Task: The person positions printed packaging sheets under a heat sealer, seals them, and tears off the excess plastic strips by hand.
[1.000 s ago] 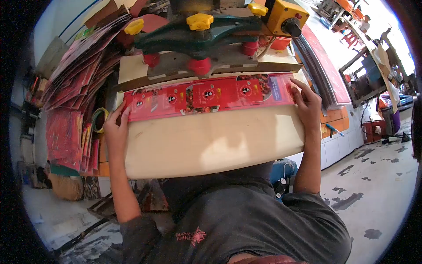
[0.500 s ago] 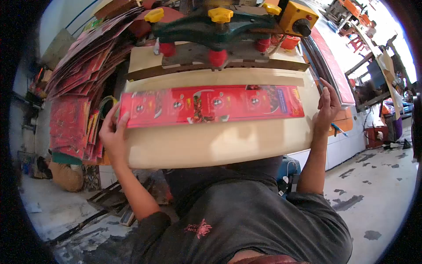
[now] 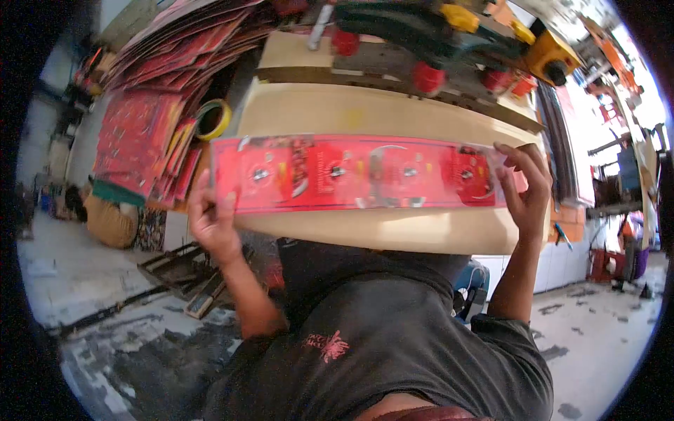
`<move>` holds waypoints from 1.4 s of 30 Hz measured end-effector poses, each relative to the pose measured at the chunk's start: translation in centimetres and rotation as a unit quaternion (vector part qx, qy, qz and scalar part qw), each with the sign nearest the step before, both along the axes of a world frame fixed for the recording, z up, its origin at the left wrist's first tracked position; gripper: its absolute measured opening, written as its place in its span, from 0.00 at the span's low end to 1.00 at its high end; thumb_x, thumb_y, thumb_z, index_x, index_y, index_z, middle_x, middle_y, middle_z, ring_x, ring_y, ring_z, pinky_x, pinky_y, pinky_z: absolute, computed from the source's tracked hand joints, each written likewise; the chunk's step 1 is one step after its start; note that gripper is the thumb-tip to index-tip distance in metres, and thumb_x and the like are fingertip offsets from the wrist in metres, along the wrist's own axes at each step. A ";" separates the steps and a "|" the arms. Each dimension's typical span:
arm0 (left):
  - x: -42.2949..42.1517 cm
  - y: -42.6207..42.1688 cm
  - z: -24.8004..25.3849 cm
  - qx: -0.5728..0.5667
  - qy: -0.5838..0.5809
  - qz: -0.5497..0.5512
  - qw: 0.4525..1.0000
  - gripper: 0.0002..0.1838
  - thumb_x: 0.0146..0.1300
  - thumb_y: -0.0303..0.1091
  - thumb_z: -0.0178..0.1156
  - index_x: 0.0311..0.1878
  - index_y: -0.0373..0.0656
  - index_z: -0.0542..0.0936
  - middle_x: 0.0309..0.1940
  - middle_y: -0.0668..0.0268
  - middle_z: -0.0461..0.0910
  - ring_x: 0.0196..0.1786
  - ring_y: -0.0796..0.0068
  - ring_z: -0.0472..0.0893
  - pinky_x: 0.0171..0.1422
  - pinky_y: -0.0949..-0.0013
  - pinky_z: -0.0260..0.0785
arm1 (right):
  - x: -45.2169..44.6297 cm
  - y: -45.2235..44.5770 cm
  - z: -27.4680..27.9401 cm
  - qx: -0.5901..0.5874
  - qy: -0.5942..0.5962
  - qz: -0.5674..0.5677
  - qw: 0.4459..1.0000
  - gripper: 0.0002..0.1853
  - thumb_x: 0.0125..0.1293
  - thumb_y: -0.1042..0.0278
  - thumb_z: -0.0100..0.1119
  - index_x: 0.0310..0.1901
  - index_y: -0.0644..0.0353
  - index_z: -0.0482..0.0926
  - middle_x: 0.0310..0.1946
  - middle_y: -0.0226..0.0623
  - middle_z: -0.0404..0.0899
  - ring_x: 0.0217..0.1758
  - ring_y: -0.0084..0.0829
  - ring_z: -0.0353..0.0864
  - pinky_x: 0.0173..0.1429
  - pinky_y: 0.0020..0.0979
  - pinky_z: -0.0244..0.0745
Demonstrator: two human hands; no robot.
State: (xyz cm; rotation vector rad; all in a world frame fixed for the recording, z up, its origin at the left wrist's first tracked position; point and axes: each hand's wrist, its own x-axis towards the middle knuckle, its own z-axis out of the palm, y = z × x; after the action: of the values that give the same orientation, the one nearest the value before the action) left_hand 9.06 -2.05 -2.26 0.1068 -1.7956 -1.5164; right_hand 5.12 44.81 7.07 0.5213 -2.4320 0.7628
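A long red printed strip (image 3: 351, 172), glossy and slightly blurred, is held level over the cream-coloured board (image 3: 393, 228). Its left end is pinched in my left hand (image 3: 215, 217), with the thumb on top of it. At the other end my right hand (image 3: 526, 184) grips the edge between thumb and fingers. Beyond the board stands a dark green press (image 3: 400, 31) with yellow knobs and red feet, resting over a metal bar.
Stacks of red printed sheets (image 3: 137, 133) lie at the left, beside a yellow tape roll (image 3: 213, 119). A yellow control box (image 3: 552, 56) is at the upper right. Lower right of the board is a blue pen (image 3: 564, 236).
The strip has come off the press side toward me. My right hand, apart from it half a second ago, now holds its right end. The view has turned to the left.
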 end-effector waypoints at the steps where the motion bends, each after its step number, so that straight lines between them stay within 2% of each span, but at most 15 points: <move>1: 0.0 0.6 0.1 0.022 0.016 0.003 1.000 0.30 0.62 0.24 0.73 0.68 0.34 0.78 0.36 0.79 0.74 0.38 0.88 0.71 0.49 0.81 0.65 | -0.1 -1.4 0.5 0.021 -0.006 0.028 0.999 0.15 0.59 0.71 0.71 0.49 0.62 0.87 0.35 0.41 0.80 0.40 0.38 0.80 0.45 0.35 0.75; 4: 0.0 2.6 0.8 0.058 0.045 -0.028 0.997 0.31 0.59 0.23 0.74 0.67 0.33 0.77 0.33 0.79 0.72 0.36 0.88 0.69 0.47 0.81 0.64 | -0.9 -5.3 1.3 0.064 0.013 0.108 0.992 0.19 0.55 0.70 0.75 0.50 0.58 0.87 0.37 0.41 0.81 0.42 0.41 0.81 0.45 0.39 0.77; 9: -0.1 4.0 1.3 0.060 0.064 -0.058 0.994 0.31 0.58 0.22 0.74 0.66 0.33 0.78 0.31 0.79 0.71 0.36 0.88 0.69 0.46 0.81 0.64 | -2.5 -11.3 3.4 0.121 0.045 0.203 0.971 0.20 0.57 0.65 0.75 0.52 0.55 0.85 0.39 0.39 0.82 0.43 0.42 0.83 0.46 0.41 0.80; 11: 0.0 4.3 1.9 0.049 0.066 -0.061 0.995 0.30 0.58 0.21 0.74 0.65 0.34 0.78 0.31 0.78 0.71 0.36 0.87 0.69 0.46 0.81 0.65 | -3.5 -13.8 4.3 0.167 0.076 0.228 0.956 0.18 0.60 0.63 0.72 0.52 0.55 0.84 0.40 0.37 0.82 0.44 0.41 0.83 0.47 0.41 0.80; 14: 0.3 4.9 2.4 0.069 0.080 -0.082 0.991 0.29 0.59 0.19 0.73 0.65 0.34 0.79 0.31 0.77 0.74 0.37 0.87 0.72 0.47 0.81 0.68 | -4.9 -17.6 4.9 0.165 0.107 0.257 0.946 0.20 0.59 0.65 0.73 0.54 0.57 0.85 0.41 0.39 0.82 0.44 0.42 0.82 0.49 0.41 0.79; 18: 0.7 5.4 3.0 0.084 0.075 -0.085 0.990 0.29 0.59 0.18 0.72 0.65 0.34 0.78 0.33 0.74 0.78 0.38 0.86 0.76 0.49 0.79 0.71 | -6.5 -22.1 5.7 0.176 0.182 0.270 0.929 0.15 0.61 0.61 0.70 0.48 0.57 0.85 0.40 0.38 0.83 0.44 0.41 0.83 0.49 0.40 0.79; 24: 1.0 5.1 2.8 0.078 0.087 -0.125 0.985 0.28 0.60 0.16 0.70 0.65 0.32 0.78 0.37 0.69 0.83 0.41 0.84 0.80 0.51 0.76 0.74 | -7.5 -24.8 6.7 0.228 0.173 0.282 0.916 0.08 0.61 0.64 0.68 0.38 0.58 0.82 0.36 0.36 0.82 0.41 0.40 0.83 0.45 0.42 0.79; 29: 0.7 5.4 3.1 0.043 0.094 -0.095 0.990 0.28 0.59 0.17 0.71 0.64 0.31 0.78 0.39 0.66 0.84 0.42 0.81 0.82 0.53 0.74 0.76 | -8.0 -25.4 6.6 0.205 0.179 0.287 0.918 0.07 0.61 0.66 0.66 0.36 0.58 0.81 0.32 0.37 0.80 0.38 0.41 0.82 0.43 0.43 0.79; 33: 0.6 5.6 2.8 0.036 0.089 -0.105 0.990 0.28 0.58 0.18 0.72 0.64 0.30 0.78 0.39 0.69 0.82 0.40 0.83 0.79 0.50 0.76 0.74 | -8.3 -25.3 6.6 0.160 0.150 0.319 0.922 0.08 0.61 0.64 0.67 0.35 0.59 0.80 0.31 0.39 0.79 0.37 0.43 0.82 0.42 0.44 0.79; 35: 0.5 5.6 1.9 0.041 0.074 -0.079 0.993 0.29 0.57 0.18 0.72 0.64 0.31 0.78 0.37 0.73 0.78 0.37 0.85 0.75 0.47 0.78 0.72 | -8.3 -25.4 6.3 0.174 0.158 0.296 0.926 0.08 0.60 0.64 0.66 0.34 0.59 0.80 0.31 0.39 0.79 0.37 0.43 0.83 0.42 0.44 0.80; 37: 0.5 5.7 1.6 0.091 0.039 -0.061 0.993 0.32 0.59 0.22 0.73 0.68 0.32 0.76 0.34 0.77 0.73 0.36 0.87 0.71 0.46 0.78 0.69 | -8.1 -25.3 6.1 0.201 0.171 0.269 0.926 0.08 0.59 0.63 0.64 0.33 0.58 0.79 0.30 0.39 0.79 0.38 0.43 0.84 0.42 0.43 0.81; 40: 0.1 5.8 3.4 0.109 0.037 -0.092 0.989 0.37 0.66 0.32 0.70 0.75 0.33 0.67 0.49 0.66 0.82 0.48 0.79 0.78 0.59 0.73 0.69 | -8.1 -25.8 5.3 0.184 0.230 0.276 0.915 0.09 0.58 0.61 0.62 0.31 0.57 0.79 0.30 0.36 0.80 0.40 0.38 0.85 0.41 0.40 0.82; 41: 0.3 6.0 4.2 0.119 0.007 -0.121 0.986 0.39 0.68 0.35 0.68 0.78 0.33 0.64 0.58 0.60 0.83 0.55 0.74 0.80 0.65 0.69 0.70 | -7.8 -26.0 5.1 0.173 0.236 0.270 0.917 0.09 0.57 0.61 0.62 0.30 0.57 0.79 0.30 0.35 0.79 0.40 0.37 0.85 0.40 0.39 0.81; 42: 0.1 5.5 3.1 0.102 0.009 -0.133 0.986 0.39 0.70 0.36 0.67 0.78 0.33 0.62 0.65 0.55 0.78 0.62 0.69 0.78 0.70 0.65 0.68 | -7.6 -26.0 5.1 0.161 0.244 0.264 0.919 0.09 0.56 0.60 0.62 0.29 0.56 0.78 0.29 0.34 0.78 0.39 0.36 0.84 0.40 0.38 0.80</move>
State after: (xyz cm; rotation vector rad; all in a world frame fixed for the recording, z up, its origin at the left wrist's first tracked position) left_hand 9.12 3.41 0.87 -0.0488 -1.6873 -1.8823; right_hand -2.52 18.78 12.16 1.3598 -1.9541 0.3560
